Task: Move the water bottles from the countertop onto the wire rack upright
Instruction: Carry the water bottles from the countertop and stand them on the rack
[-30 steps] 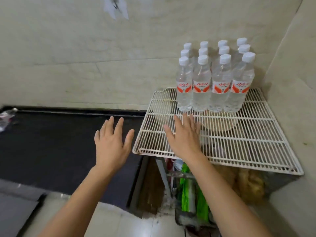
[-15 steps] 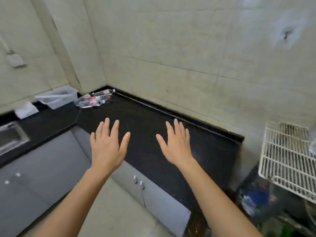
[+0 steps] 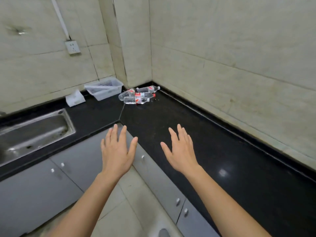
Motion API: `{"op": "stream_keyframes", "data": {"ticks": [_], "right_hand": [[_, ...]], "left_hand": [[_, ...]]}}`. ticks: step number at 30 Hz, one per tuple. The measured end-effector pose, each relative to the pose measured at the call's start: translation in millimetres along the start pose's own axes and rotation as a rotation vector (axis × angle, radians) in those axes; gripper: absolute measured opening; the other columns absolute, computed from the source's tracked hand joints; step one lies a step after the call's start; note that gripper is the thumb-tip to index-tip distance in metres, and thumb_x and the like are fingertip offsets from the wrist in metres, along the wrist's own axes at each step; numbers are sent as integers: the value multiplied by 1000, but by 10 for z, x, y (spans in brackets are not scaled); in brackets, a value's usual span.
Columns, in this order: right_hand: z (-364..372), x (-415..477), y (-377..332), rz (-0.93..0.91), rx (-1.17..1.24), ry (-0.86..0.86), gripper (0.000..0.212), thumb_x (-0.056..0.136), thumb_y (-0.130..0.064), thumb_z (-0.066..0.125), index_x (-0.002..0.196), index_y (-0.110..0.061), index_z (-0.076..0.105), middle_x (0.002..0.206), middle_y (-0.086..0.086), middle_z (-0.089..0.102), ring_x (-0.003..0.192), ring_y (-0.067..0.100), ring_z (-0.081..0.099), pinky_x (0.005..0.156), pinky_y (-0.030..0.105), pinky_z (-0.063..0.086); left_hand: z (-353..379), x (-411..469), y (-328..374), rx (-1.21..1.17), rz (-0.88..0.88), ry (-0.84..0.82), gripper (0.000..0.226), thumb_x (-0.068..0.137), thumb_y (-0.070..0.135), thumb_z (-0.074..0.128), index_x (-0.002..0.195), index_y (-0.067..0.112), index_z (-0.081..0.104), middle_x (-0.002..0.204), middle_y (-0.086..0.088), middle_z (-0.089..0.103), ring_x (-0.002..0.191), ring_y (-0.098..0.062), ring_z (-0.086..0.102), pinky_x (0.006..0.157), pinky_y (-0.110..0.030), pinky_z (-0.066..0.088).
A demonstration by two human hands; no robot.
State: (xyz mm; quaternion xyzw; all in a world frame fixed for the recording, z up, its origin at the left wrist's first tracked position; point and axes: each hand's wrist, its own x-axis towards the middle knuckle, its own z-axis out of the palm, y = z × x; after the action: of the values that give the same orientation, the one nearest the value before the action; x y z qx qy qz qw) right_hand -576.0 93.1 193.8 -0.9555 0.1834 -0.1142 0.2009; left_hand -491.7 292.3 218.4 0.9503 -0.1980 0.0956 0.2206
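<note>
Several clear water bottles (image 3: 138, 97) with red-and-white labels lie on their sides in the far corner of the black countertop (image 3: 196, 139). My left hand (image 3: 117, 152) is stretched out flat, fingers apart, over the counter's inner corner edge and holds nothing. My right hand (image 3: 181, 151) is also flat and empty, hovering above the black surface. Both hands are well short of the bottles. The wire rack is out of view.
A white plastic basket (image 3: 104, 88) and a white tissue pack (image 3: 75, 98) stand left of the bottles by the wall. A steel sink (image 3: 32, 132) is set in the counter at the left. Grey cabinet doors (image 3: 56, 182) run below, with tiled floor (image 3: 130, 212) between.
My view has swung left from the wire rack with its upright bottles to the counter corner. The lying bottles now appear nearer the centre. Both hands stay open and empty.
</note>
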Motion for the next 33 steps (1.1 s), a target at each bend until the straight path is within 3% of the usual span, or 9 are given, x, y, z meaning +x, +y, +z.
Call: {"op": "stream_keyframes", "data": {"ticks": [6,14,18,21,25,29,33], "right_hand": [[425,1676,-2,-19,10,-17,71,105,-53,36,163,-19,12,171,14,2,158,29,0,127,46,5],[519,3475,-324,-9,9,-120,74,104,-49,43,162,-14,14,168,19,14,156,33,14,124,47,23],[764,4112,-425,8,19,-148,72,103,-48,47,160,-15,19,159,16,35,147,34,33,112,47,39],[1076,4520,-470,72,49,-200,72,102,-48,49,160,-18,18,142,13,52,129,32,53,97,46,48],[1543,5123,-589,169,94,-237,68,103,-48,48,158,-21,20,138,10,57,125,31,57,95,44,48],[2064,5794,-673,296,117,-306,61,102,-49,46,153,-24,23,113,8,69,105,32,66,78,40,49],[2450,6219,-758,387,142,-377,56,100,-43,49,150,-24,30,127,11,63,109,37,64,82,42,52]], "left_hand": [[422,1581,-193,113,44,-17,66,101,55,33,156,19,28,166,-11,16,154,-27,9,121,-53,12],[418,3163,-704,119,-35,-63,65,101,54,33,156,20,28,166,-12,16,153,-28,10,122,-52,15],[661,3843,-1131,103,-79,-83,66,101,54,35,155,17,31,165,-12,19,153,-29,12,120,-54,18],[980,4371,-1433,95,-78,-161,67,100,56,34,155,18,30,164,-12,20,152,-30,13,120,-55,20],[1389,5219,-1791,84,-25,-253,67,101,56,34,156,18,28,164,-12,20,152,-30,15,120,-54,20],[1831,6098,-2129,70,78,-313,67,101,55,35,154,14,31,162,-15,26,150,-32,22,119,-54,24],[2212,6663,-2283,45,128,-412,65,101,52,37,154,13,32,162,-16,26,149,-33,23,118,-52,25]]}}
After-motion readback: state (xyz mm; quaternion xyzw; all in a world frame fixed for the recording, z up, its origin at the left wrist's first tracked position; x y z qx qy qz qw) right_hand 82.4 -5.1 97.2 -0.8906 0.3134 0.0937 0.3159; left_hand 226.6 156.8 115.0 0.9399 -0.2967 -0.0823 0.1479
